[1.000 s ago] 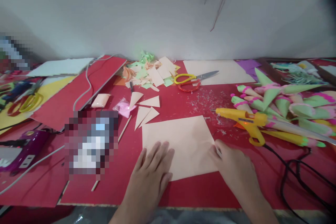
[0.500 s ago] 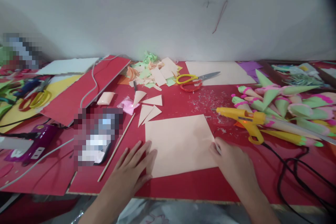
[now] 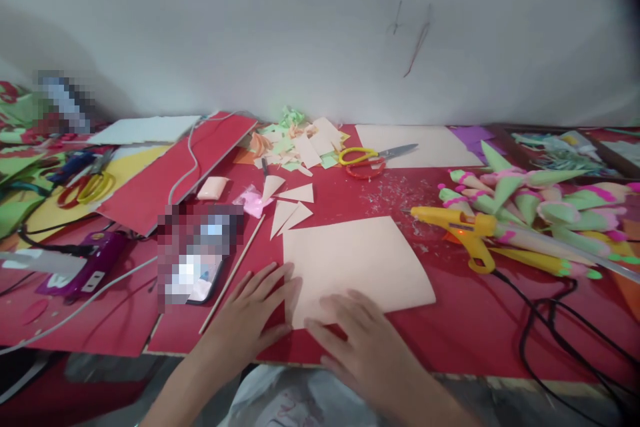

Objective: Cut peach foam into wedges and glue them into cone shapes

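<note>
A peach-coloured sheet of paper (image 3: 360,253) lies on the red tabletop in front of me, its right side slightly lifted and curved. My left hand (image 3: 255,307) rests with spread fingers at the sheet's left edge. Over its lower edge is my right hand (image 3: 355,340), fingers apart and the fingertips on the paper. Neither hand grips anything. Just behind the sheet lie several cut peach paper triangles (image 3: 295,210). A thin wooden stick (image 3: 233,273) is beside my left hand, and a phone (image 3: 207,257), partly blurred out, lies left of that.
A yellow glue gun (image 3: 465,227) with a black cable lies to the right, near green and pink paper cones (image 3: 535,200). Scissors (image 3: 370,159) and a pile of paper scraps (image 3: 295,143) are at the back. A purple power strip (image 3: 90,267) sits at left.
My right hand has left the sheet's right edge and moved left to its lower edge, its fingers opening out. The paper's right side now bows up. My left hand stays at the left edge.
</note>
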{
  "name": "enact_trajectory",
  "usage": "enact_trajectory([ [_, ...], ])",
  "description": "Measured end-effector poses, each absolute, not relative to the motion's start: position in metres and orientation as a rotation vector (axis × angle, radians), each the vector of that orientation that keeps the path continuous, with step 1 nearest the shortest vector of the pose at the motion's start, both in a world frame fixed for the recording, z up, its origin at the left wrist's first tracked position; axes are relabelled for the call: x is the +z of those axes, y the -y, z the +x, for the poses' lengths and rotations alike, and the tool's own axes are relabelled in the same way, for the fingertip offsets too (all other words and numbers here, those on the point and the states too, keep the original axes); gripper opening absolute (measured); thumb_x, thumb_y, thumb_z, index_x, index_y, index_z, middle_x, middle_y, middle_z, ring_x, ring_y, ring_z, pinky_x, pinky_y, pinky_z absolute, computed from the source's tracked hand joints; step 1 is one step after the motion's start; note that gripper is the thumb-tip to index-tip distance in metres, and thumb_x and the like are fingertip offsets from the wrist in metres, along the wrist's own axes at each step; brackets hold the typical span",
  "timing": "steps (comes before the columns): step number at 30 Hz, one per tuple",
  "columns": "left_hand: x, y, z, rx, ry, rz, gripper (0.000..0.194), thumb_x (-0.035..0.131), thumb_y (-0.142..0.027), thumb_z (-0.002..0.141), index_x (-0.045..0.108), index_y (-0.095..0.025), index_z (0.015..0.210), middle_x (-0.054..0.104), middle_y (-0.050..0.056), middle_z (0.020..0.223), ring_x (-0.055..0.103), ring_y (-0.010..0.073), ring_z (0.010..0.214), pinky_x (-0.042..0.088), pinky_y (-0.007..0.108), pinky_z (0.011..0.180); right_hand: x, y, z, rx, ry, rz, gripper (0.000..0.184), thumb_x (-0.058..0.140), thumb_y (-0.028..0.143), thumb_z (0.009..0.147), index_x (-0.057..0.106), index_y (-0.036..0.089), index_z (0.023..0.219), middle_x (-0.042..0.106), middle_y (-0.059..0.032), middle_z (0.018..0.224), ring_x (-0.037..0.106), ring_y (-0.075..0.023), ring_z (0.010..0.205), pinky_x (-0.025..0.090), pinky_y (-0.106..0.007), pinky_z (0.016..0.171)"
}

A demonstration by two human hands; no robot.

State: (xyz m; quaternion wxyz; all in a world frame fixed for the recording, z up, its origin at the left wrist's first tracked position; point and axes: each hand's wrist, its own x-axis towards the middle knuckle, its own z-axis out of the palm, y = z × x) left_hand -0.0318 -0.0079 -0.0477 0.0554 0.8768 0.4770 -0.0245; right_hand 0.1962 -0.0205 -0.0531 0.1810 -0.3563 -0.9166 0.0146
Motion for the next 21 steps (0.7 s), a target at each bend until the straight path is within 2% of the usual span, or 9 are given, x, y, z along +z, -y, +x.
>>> enact_trajectory([
  [2, -0.046, 0.008, -0.031, -0.078, -1.448, 2.649, 0.058, 0.051, -0.032, 0.081, 0.027, -0.029, 0.133, 0.031, 0.000, 0.140, 0.031, 0.0191, 0.126, 0.034, 0.039, 0.099, -0.061, 0.030, 0.186, 0.113, 2.649, -0.948, 0.039, 0.041, 0.044, 0.085, 0.049, 0.023, 0.117, 0.056, -0.0044, 0.114, 0.043, -0.0207, 0.108, 0.023, -0.039, 0.099],
  [4, -0.045, 0.008, -0.030, -0.084, -1.444, 2.640, 0.057, 0.050, -0.033, 0.081, 0.027, -0.029, 0.133, 0.030, 0.000, 0.141, 0.030, 0.0191, 0.127, 0.034, 0.038, 0.099, -0.065, 0.034, 0.183, 0.152, 2.662, -0.966, 0.044, 0.039, 0.045, 0.085, 0.047, 0.020, 0.120, 0.054, -0.0048, 0.118, 0.041, -0.0209, 0.111, 0.020, -0.040, 0.100],
  [9, -0.043, 0.008, -0.029, -0.128, -1.462, 2.616, 0.055, 0.049, -0.030, 0.081, 0.030, -0.028, 0.133, 0.031, 0.002, 0.140, 0.032, 0.0191, 0.126, 0.032, 0.038, 0.100, -0.059, 0.032, 0.199, 0.219, 2.635, -1.057, 0.039, 0.039, 0.046, 0.085, 0.052, 0.024, 0.115, 0.057, -0.0018, 0.116, 0.042, -0.0208, 0.110, 0.021, -0.041, 0.100],
  [12, -0.043, 0.007, -0.029, -0.129, -1.455, 2.614, 0.056, 0.048, -0.030, 0.082, 0.028, -0.028, 0.134, 0.030, 0.001, 0.141, 0.031, 0.0184, 0.126, 0.031, 0.036, 0.100, -0.053, 0.032, 0.215, 0.169, 2.620, -1.160, 0.031, 0.043, 0.041, 0.085, 0.055, 0.027, 0.110, 0.058, -0.0002, 0.114, 0.043, -0.0221, 0.110, 0.021, -0.043, 0.099],
  [21, -0.046, 0.005, -0.030, -0.172, -1.453, 2.531, 0.055, 0.045, -0.035, 0.083, 0.026, -0.028, 0.134, 0.026, 0.000, 0.142, 0.028, 0.0202, 0.128, 0.028, 0.040, 0.103, -0.042, 0.037, 0.266, -0.065, 2.580, -1.434, 0.027, 0.043, 0.035, 0.084, 0.064, 0.029, 0.100, 0.062, -0.0017, 0.110, 0.046, -0.0249, 0.109, 0.033, -0.044, 0.090],
])
